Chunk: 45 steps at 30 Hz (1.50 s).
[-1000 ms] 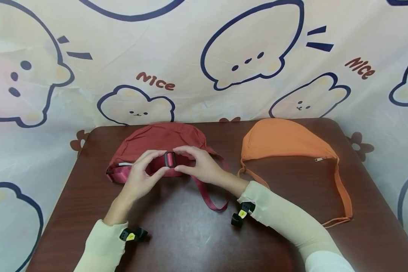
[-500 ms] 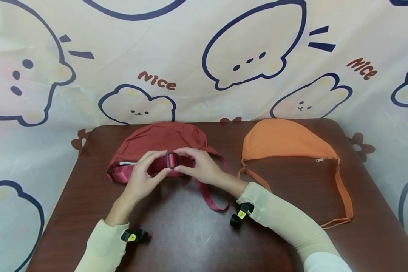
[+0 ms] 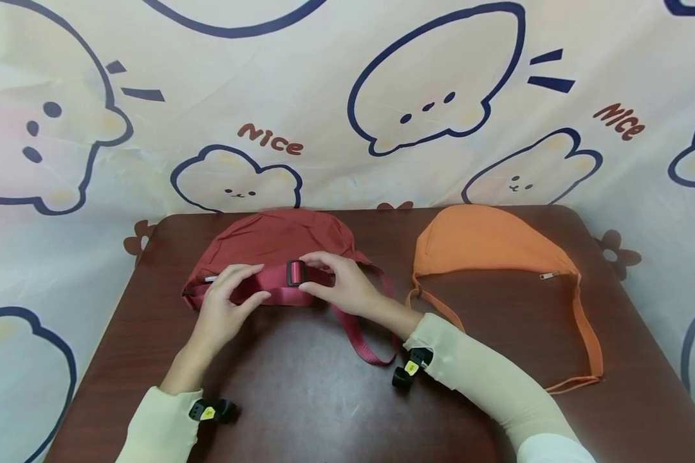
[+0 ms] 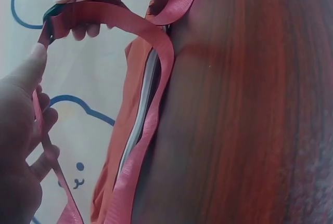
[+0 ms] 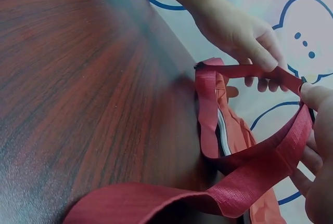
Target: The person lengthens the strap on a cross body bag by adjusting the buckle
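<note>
A red bag (image 3: 284,235) lies at the back left of the table, its strap (image 3: 273,278) lifted in front of it. My right hand (image 3: 347,286) pinches the black slide buckle (image 3: 296,273) on this strap between thumb and fingers. To the left of the buckle, my left hand (image 3: 222,305) holds the strap by its edges. In the right wrist view, the left thumb (image 5: 263,57) lies on the strap with the fingers behind it. The left wrist view shows the bag's pale zipper (image 4: 141,104) beside a lower run of webbing (image 4: 125,190).
An orange bag (image 3: 486,241) lies at the back right, its strap (image 3: 587,334) curving forward over the brown table (image 3: 324,399). A loop of red strap (image 3: 361,341) hangs below my right hand. A cartoon-printed cloth (image 3: 336,180) rises behind the table.
My left hand has slid left along the strap, away from the buckle. The right hand stays at the buckle, and more red webbing shows between the hands.
</note>
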### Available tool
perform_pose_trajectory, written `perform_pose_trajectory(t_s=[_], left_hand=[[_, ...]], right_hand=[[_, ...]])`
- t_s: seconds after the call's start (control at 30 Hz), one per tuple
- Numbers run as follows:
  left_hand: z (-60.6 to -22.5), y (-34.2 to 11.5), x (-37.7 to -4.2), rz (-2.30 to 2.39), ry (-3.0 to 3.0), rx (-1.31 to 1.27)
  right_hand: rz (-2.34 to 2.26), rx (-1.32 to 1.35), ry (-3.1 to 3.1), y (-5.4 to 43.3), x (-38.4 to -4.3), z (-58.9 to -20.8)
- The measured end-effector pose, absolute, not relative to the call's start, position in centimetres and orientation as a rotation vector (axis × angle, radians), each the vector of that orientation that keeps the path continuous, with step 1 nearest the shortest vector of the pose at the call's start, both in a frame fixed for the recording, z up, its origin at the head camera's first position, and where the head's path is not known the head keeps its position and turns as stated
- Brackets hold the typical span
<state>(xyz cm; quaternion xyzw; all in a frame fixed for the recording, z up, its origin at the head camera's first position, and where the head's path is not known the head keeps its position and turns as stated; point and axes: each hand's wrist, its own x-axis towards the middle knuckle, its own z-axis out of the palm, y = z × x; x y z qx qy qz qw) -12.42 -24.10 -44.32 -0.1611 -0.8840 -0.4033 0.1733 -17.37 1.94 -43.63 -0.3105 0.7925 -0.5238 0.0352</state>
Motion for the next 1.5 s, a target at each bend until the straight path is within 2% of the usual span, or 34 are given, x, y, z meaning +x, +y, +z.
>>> perform_pose_trajectory(t_s=[0.43,1.5], left_hand=[[-44.5,-24.1,-12.8,-1.175,-2.627,-0.549],[-44.4,-23.9,-13.5,-1.244,-2.577,-0.547]], right_hand=[[-1.606,-0.933,2.446,2.1,-17.2,-43.7],[-1.592,-0.925,2.489,0.8,-17.5,-44.0]])
